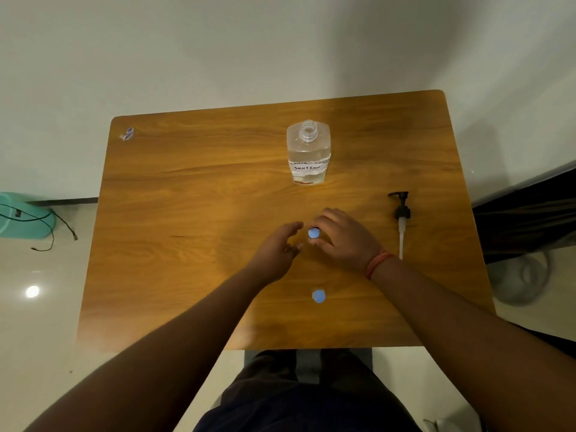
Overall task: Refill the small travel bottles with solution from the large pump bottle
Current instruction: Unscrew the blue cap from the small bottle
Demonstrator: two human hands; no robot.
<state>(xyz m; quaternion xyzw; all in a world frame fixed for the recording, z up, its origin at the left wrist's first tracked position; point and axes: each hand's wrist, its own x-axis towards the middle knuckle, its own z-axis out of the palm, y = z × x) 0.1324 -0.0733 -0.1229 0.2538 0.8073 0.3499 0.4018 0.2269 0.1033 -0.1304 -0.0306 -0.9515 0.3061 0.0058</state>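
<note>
Pump [401, 219] lies off the large bottle [308, 152] at right of the worktop [187, 213]; that bottle stands open-necked in the upper middle, clear solution inside, label reading SOLUTION; so preparation is done. Right hand [343, 238], fingers curled, pinches the blue cap of the far travel bottle [314, 233] at centre; left hand [277, 247] beside it, fingers apart, holding nothing. Near travel bottle [318, 296] is capped, contents unseen; filling seems not begun.
</note>
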